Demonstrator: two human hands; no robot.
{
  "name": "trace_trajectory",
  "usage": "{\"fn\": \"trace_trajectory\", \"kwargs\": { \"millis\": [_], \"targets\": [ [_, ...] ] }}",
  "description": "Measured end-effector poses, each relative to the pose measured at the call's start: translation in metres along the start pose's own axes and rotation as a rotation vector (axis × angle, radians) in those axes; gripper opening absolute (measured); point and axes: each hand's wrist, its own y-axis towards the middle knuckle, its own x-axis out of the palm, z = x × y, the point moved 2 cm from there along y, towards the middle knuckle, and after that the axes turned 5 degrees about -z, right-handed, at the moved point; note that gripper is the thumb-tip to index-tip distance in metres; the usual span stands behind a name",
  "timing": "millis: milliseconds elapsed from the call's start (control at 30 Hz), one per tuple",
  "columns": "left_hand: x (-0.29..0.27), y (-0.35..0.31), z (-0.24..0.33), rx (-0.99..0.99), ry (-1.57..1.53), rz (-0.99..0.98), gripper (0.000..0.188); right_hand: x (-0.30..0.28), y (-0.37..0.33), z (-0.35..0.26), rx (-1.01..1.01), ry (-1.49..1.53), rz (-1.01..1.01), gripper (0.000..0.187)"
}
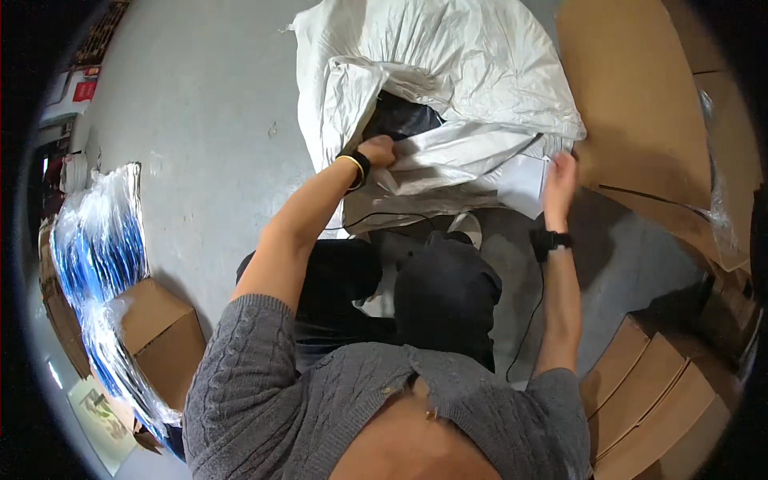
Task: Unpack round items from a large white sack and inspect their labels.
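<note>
A large white woven sack (496,80) lies on the floor before me, its mouth gaping on the left side. Inside the opening shows a dark, black bundle (400,117), mostly hidden by the folds. My left hand (378,150) is closed on the sack's edge at the opening, just below the black bundle. At the sack's right end my right hand (560,182) has its fingers curled by the edge of a flat white sheet (520,182); it appears to grip that edge, slightly blurred. A thin dark cord (524,336) runs below my right wrist.
Large brown cardboard (640,104) stands at the right, with more flattened cartons (648,392) at lower right. To the left are plastic-wrapped blue goods (96,240) and a cardboard box (164,336). Grey floor (208,104) lies between these and the sack.
</note>
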Motion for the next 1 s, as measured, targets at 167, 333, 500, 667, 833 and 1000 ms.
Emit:
{"fn": "trace_trajectory", "kwargs": {
  "millis": [167,333,500,667,833,1000],
  "targets": [
    [0.006,0.010,-0.014,0.151,-0.262,0.154,0.038,0.127,0.014,-0.109,-0.692,-0.183,-0.739,0.029],
    [-0.002,0.009,-0.001,-0.172,-0.310,0.164,0.057,0.182,-0.007,-0.093,-0.406,-0.611,-1.150,0.036],
    [-0.005,0.015,0.004,-0.248,-0.408,0.234,0.059,0.169,-0.022,-0.045,-0.397,-0.669,-1.086,0.023],
    [0.000,0.021,-0.001,-0.263,-0.450,0.260,0.061,0.164,-0.023,-0.035,-0.376,-0.609,-1.049,0.025],
    [0.000,0.017,-0.008,-0.262,-0.458,0.309,0.063,0.167,-0.030,-0.047,-0.488,-0.569,-1.072,0.022],
    [-0.007,0.018,-0.015,-0.130,-0.451,0.401,0.066,0.162,-0.037,-0.038,-0.656,-0.546,-0.940,0.016]
  ]
}}
